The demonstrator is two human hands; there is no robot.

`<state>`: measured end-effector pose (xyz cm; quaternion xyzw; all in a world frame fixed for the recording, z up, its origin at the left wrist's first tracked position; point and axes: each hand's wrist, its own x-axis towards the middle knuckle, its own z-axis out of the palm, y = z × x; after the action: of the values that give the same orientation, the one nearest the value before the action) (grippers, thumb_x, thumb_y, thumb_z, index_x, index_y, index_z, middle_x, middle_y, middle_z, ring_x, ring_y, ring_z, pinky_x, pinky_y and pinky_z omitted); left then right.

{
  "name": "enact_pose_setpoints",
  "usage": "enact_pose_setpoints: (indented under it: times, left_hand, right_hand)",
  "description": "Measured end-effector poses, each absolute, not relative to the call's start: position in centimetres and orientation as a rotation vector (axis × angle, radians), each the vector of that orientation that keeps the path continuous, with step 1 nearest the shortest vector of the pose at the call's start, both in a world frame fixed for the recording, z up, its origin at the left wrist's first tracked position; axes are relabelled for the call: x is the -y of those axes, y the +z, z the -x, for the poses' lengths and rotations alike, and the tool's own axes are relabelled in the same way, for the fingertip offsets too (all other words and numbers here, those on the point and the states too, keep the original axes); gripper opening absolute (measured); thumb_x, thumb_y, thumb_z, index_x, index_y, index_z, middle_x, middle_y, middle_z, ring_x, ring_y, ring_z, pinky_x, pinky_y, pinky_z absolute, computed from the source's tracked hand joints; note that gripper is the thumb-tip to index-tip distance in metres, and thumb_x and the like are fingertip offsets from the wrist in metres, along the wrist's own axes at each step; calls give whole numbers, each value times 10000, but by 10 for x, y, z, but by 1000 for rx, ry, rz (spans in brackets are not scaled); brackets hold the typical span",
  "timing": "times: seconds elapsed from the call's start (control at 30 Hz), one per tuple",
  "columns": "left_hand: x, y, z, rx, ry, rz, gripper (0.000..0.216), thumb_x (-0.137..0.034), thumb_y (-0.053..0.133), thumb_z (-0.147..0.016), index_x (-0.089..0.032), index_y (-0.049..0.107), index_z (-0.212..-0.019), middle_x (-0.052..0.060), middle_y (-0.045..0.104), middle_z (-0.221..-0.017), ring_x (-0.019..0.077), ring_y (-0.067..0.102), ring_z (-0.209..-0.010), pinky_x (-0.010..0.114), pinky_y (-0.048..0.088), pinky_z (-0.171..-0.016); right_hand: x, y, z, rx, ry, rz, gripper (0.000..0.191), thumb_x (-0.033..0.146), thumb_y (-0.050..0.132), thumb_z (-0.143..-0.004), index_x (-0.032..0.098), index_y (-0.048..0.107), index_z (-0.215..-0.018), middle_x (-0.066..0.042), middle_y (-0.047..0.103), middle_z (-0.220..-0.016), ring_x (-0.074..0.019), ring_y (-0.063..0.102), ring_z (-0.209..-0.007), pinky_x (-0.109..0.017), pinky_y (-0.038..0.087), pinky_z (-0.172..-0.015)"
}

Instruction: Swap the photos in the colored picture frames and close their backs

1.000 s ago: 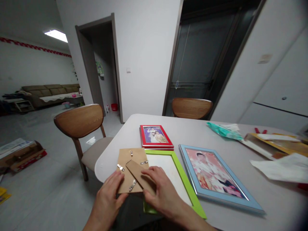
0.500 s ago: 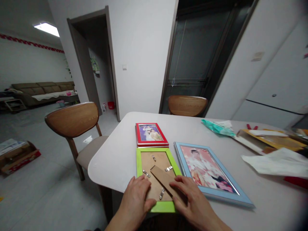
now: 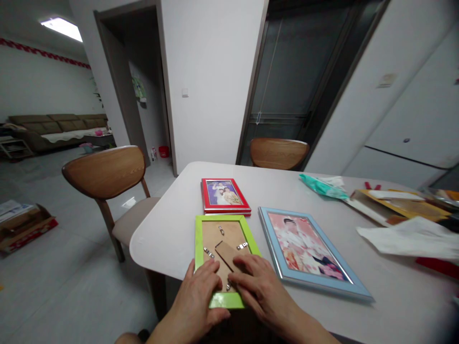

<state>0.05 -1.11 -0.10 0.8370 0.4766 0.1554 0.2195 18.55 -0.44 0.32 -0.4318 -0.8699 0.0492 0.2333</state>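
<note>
A green picture frame [image 3: 230,300] lies face down at the table's near edge, its brown backing board and small metal clips showing. My left hand [image 3: 199,297] grips its lower left corner, fingers over the left rail and thumb by the bottom rail. Curled over the lower right part is my right hand [image 3: 263,289]. Its fingertips touch the back near the bottom clip [image 3: 228,285], and it covers much of the brown stand leg [image 3: 224,253]. Just beyond lies a red picture frame [image 3: 224,197], photo up. To the right is a larger blue picture frame [image 3: 310,246], also photo up.
Along the white table's [image 3: 168,234] right side lie a teal-and-white packet [image 3: 324,185], a yellow envelope [image 3: 396,208] and a crumpled white sheet [image 3: 409,239]. Wooden chairs stand at the left [image 3: 107,172] and far side [image 3: 278,154]. An open box [image 3: 27,227] sits on the floor.
The green frame has shifted slightly left with both hands. My right hand has moved left over the stand leg, its fingertips now by the bottom clip. The view has tilted a little.
</note>
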Motion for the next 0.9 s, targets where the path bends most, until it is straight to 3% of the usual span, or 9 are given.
enact_pose_setpoints:
  times: [0.43, 0.67, 0.9]
  left_hand:
    - [16, -1, 3, -1371, 437, -2285, 272, -302, 654, -604, -196, 531, -823, 111, 448, -1244, 238, 353, -1175, 479, 225, -971]
    - [14, -2, 5, -1395, 432, -2306, 289, -243, 679, -560, -197, 531, -804, 96, 453, -1242, 229, 352, -1175, 471, 212, -975]
    - [14, -2, 3, -1421, 430, -2301, 307, -242, 692, -541, -199, 529, -797, 95, 471, -1225, 234, 373, -1159, 468, 234, -964]
  right_hand:
    - [11, 16, -185, 2538, 411, 1084, 234, 281, 521, -706, 295, 600, -926, -37, 489, -1066, -213, 399, -1020, -386, 316, -868]
    - [-20, -6, -201, 2214, 139, 1415, 290, 224, 382, -789, 181, 562, -1012, -106, 517, -1036, -203, 451, -965, -366, 359, -832]
    - [-38, -7, -201, 2214, 138, 1561, 239, 196, 364, -785, 153, 596, -826, -85, 498, -948, -175, 465, -891, -307, 363, -794]
